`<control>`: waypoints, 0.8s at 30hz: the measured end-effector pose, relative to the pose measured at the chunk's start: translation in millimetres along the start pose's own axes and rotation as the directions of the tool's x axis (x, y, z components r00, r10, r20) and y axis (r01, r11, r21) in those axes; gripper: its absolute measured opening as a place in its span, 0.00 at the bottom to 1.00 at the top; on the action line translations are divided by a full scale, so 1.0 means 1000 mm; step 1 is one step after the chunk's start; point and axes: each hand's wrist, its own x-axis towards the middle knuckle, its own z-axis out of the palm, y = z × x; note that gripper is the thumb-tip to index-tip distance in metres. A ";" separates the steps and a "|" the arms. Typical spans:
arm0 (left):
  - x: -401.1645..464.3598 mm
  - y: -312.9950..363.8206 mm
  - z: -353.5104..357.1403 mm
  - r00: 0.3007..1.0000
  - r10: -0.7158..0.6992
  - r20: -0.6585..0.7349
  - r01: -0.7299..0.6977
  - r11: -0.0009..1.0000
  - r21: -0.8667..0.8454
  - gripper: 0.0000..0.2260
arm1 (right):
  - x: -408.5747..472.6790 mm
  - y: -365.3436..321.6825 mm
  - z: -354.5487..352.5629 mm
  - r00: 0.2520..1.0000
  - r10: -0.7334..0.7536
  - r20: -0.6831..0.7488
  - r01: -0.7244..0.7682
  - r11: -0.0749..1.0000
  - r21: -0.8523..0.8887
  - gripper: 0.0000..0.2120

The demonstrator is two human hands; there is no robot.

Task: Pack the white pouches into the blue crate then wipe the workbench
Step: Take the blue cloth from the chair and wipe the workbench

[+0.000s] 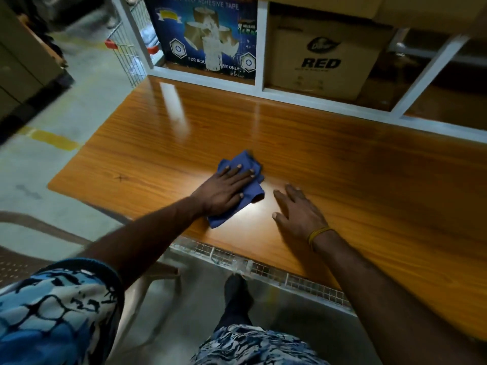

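Note:
My left hand (224, 189) lies flat with fingers spread on a crumpled blue cloth (254, 192), pressing it onto the glossy wooden workbench (355, 164) near its front edge. My right hand (297, 210) rests beside the cloth on the bench top, fingers straight, holding nothing; a yellow band circles its wrist. No white pouches and no blue crate are in sight.
Behind the bench stands a white frame with a blue adhesive-tape carton (208, 35) and a brown cardboard box marked RED (324, 56). A wire cart (129, 48) is on the floor to the left. A plastic chair (39, 241) sits at lower left.

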 end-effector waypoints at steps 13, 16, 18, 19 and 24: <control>0.007 0.158 0.016 0.649 -0.755 -0.096 0.738 0.655 -0.161 0.27 | -0.055 0.027 0.026 0.998 -0.059 -0.036 0.059 0.998 -0.005 0.32; 0.027 0.171 0.018 0.525 -0.844 -0.110 0.817 0.535 -0.214 0.27 | -0.052 0.030 0.024 0.997 -0.064 -0.052 0.064 0.998 -0.007 0.32; 0.040 0.168 0.019 0.474 -0.873 -0.114 0.840 0.487 -0.239 0.28 | -0.046 0.032 0.021 0.996 -0.056 -0.063 0.057 0.998 0.006 0.31; 0.048 0.165 0.019 0.462 -0.880 -0.108 0.849 0.474 -0.235 0.28 | -0.043 0.032 0.018 0.997 -0.051 -0.065 0.051 0.999 0.010 0.31; 0.090 0.134 0.017 0.441 -0.895 -0.075 0.870 0.446 -0.208 0.29 | -0.017 0.040 0.004 0.998 -0.022 -0.051 0.023 1.000 0.013 0.32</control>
